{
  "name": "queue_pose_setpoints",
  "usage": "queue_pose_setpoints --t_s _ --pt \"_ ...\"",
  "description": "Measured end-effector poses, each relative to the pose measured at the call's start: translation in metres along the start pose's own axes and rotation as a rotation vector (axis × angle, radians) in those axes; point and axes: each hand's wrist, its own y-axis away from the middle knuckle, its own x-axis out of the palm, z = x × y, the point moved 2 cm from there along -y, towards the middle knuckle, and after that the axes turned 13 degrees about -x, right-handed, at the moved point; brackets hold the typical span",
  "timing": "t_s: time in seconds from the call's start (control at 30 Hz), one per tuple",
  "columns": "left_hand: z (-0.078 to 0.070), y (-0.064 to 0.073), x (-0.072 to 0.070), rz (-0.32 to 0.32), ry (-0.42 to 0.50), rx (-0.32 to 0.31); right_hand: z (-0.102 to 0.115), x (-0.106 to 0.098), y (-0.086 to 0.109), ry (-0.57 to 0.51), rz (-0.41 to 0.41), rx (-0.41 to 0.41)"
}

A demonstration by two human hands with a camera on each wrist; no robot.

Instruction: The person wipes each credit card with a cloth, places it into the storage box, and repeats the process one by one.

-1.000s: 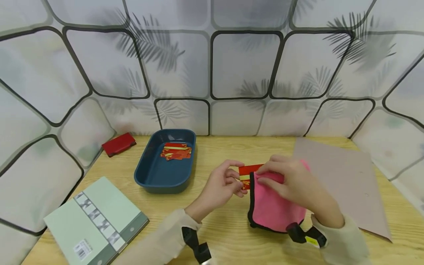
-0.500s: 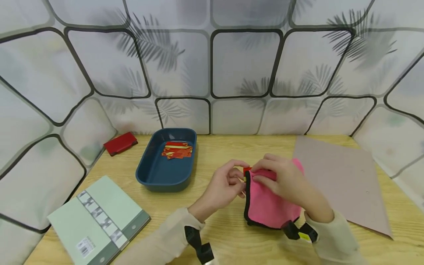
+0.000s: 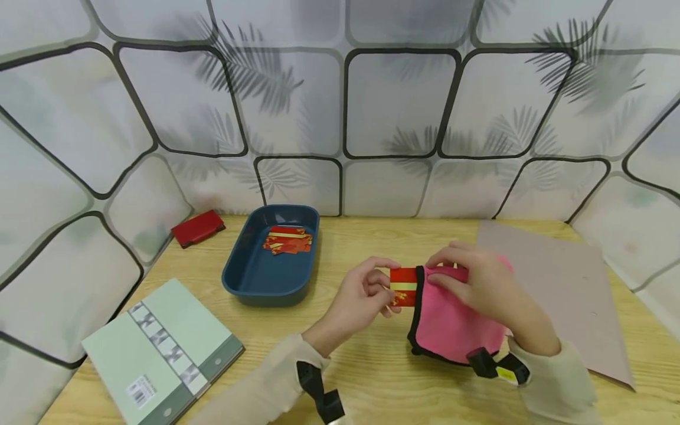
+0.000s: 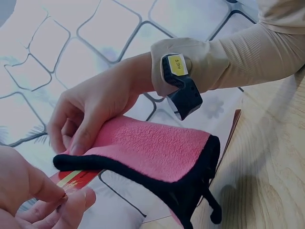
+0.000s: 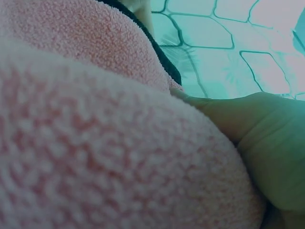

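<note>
A red card with a gold band [image 3: 404,287] is pinched by the left hand [image 3: 361,295] at its left end. Its right part is hidden under a pink fleecy cloth with black edging [image 3: 457,324]. The right hand [image 3: 480,289] grips the top of that cloth, thumb in front, around the covered part of the card. In the left wrist view the card [image 4: 81,177] sticks out below the cloth's black edge, between the two hands. Pink pile [image 5: 86,138] fills most of the right wrist view, with part of the right hand [image 5: 267,143] against it.
Left of the hands stands a blue tray [image 3: 265,298] with several red and gold cards [image 3: 287,241] inside. A red wallet-like case [image 3: 198,229] lies at the back left, a pale green binder [image 3: 164,354] at the front left. To the right lies a greyish-pink board [image 3: 563,289].
The right hand and cloth first slid left, covering nearly all of the card, then moved back right, so more of the card shows now. The left hand keeps its pinch and has barely moved.
</note>
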Motion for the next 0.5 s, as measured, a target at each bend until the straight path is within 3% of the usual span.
queue_pose_setpoints --t_s 0.5 --pt "0.003 0.009 -0.022 -0.027 0.025 -0.008 -0.012 -0.009 0.005 0.039 0.012 0.02"
